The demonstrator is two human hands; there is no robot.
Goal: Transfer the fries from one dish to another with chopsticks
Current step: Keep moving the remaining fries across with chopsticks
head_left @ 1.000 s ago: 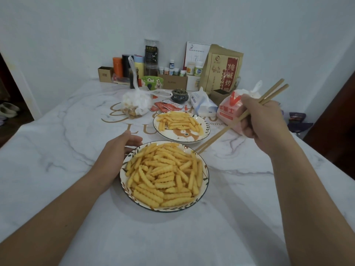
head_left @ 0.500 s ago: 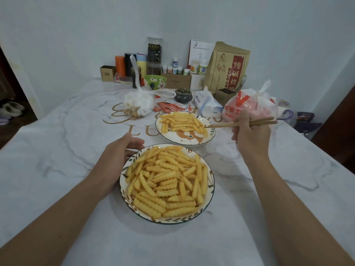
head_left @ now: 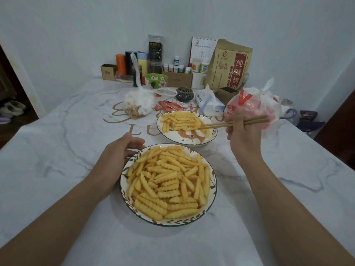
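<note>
Right hand, fingers curled round chopsticks, tips resting among fries on far plate. Left hand, fingers loosely together and relaxed, cupped against rim of near plate, heaped with crinkle fries.

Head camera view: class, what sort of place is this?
Probably a home dining table: a marble-patterned table, small bottles and a desk calendar by the wall, slippers by the doorway.
</note>
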